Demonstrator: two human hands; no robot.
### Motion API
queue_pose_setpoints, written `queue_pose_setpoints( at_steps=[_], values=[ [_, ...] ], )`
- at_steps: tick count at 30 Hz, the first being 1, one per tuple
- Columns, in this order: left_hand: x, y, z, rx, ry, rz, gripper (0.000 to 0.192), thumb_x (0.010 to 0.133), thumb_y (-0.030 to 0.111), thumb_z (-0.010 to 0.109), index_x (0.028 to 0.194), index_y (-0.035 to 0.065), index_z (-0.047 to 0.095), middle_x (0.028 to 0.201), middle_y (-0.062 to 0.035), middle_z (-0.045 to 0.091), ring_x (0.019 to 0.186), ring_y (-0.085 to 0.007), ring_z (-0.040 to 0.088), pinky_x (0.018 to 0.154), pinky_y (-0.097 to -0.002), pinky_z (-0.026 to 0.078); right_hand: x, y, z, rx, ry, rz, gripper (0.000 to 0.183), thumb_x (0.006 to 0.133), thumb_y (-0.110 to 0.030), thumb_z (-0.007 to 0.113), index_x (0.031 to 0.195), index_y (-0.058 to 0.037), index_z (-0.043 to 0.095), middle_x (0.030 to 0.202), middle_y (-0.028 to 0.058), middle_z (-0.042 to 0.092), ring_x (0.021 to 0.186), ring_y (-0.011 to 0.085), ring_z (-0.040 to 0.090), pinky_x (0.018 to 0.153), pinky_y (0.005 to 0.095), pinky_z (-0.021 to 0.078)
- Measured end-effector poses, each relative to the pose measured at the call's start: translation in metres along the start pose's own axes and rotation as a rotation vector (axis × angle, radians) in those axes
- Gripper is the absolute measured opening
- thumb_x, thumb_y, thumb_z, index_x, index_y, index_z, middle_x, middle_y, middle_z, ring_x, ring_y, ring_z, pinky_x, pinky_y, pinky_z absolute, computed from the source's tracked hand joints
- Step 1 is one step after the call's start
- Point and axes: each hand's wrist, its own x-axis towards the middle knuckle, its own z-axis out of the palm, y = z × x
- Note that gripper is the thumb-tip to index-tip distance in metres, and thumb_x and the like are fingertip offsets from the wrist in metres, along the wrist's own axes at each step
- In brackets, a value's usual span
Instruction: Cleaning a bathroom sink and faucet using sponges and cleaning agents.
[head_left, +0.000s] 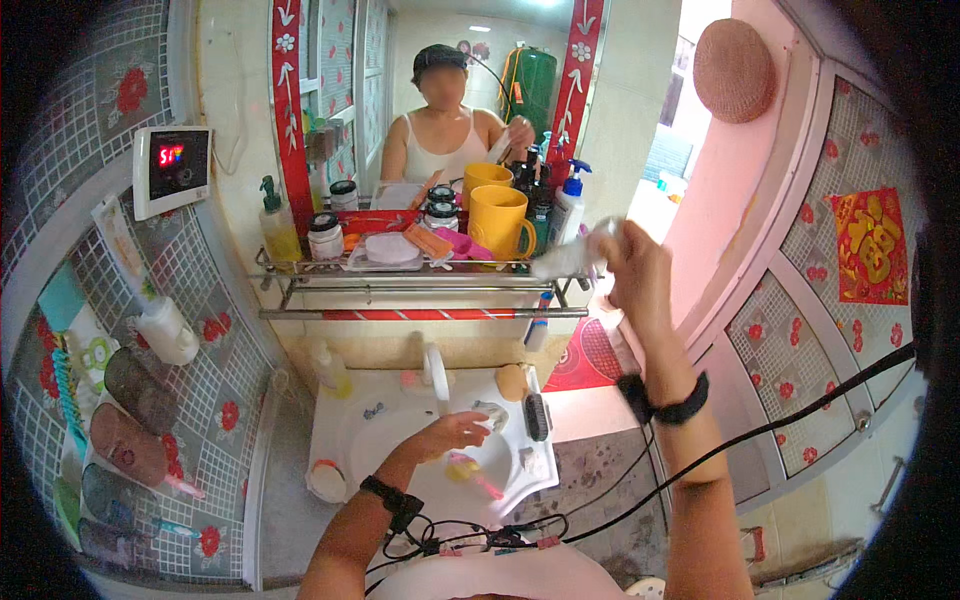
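My right hand (634, 262) is raised at the right end of the metal shelf, gripping a whitish tube-like container (562, 259). Blur keeps me from telling exactly what the container is. Over the white washbasin (360, 457) hovers my left hand (454, 433), fingers apart, with nothing seen in it. Just beyond those fingers is a small clear item (491, 412), partly hidden. The white faucet (435, 375) stands behind this hand. In the basin lies a pink-handled brush (484, 484) with a yellow part.
The shelf (420, 264) holds a yellow mug (497, 221), a blue-pump bottle (571, 191), jars and an orange comb (427, 241). A black brush (536, 417) rests on the basin's right rim. Black cables (742, 442) cross at my waist and right arm. A mirror (442, 97) hangs behind.
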Motion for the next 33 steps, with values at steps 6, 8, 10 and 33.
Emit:
queue_pose_setpoints(
  at_steps=[6, 8, 10, 33],
  values=[
    [-0.005, 0.002, -0.005, -0.045, 0.06, -0.147, 0.044, 0.074, 0.026, 0.053, 0.111, 0.0052, 0.041, 0.098, -0.0078, 0.052, 0.085, -0.016, 0.052, 0.073, -0.0282, 0.039, 0.07, 0.024, 0.029, -0.354, 0.015, -0.226, 0.019, 0.07, -0.023, 0.054, 0.076, -0.0045, 0.055, 0.068, 0.016, 0.055, 0.064, 0.0327, 0.053, 0.057, 0.0386, 0.0415],
    [-0.007, -0.001, -0.011, 0.0, 0.133, -0.2, 0.044, 0.074, 0.029, 0.053, 0.109, 0.0053, 0.042, 0.097, -0.006, 0.053, 0.083, -0.015, 0.052, 0.071, -0.0279, 0.039, 0.077, 0.033, 0.042, -0.429, -0.068, -0.153, 0.023, 0.068, -0.026, 0.055, 0.082, -0.0076, 0.057, 0.07, 0.0142, 0.056, 0.068, 0.0315, 0.054, 0.059, 0.0384, 0.0423],
    [-0.012, -0.004, -0.012, 0.01, 0.152, -0.199, 0.04, 0.075, 0.026, 0.052, 0.108, 0.0048, 0.043, 0.096, -0.0069, 0.054, 0.081, -0.015, 0.053, 0.068, -0.0266, 0.04, 0.076, 0.035, 0.051, -0.468, -0.115, -0.107, 0.022, 0.067, -0.025, 0.056, 0.081, -0.0086, 0.056, 0.073, 0.0135, 0.057, 0.071, 0.03, 0.054, 0.06, 0.038, 0.0426],
    [-0.004, -0.087, -0.049, -0.603, 0.526, -0.279, 0.022, 0.076, 0.024, 0.049, 0.079, 0.0022, 0.053, 0.074, -0.0075, 0.055, 0.066, -0.0173, 0.054, 0.061, -0.03, 0.045, -0.054, 0.013, 0.05, 0.336, -0.255, 0.125, 0.011, 0.074, -0.008, 0.049, 0.077, 0.0025, 0.054, 0.064, 0.0037, 0.054, 0.055, 0.0068, 0.047, 0.05, 0.0199, 0.0382]
  ],
)
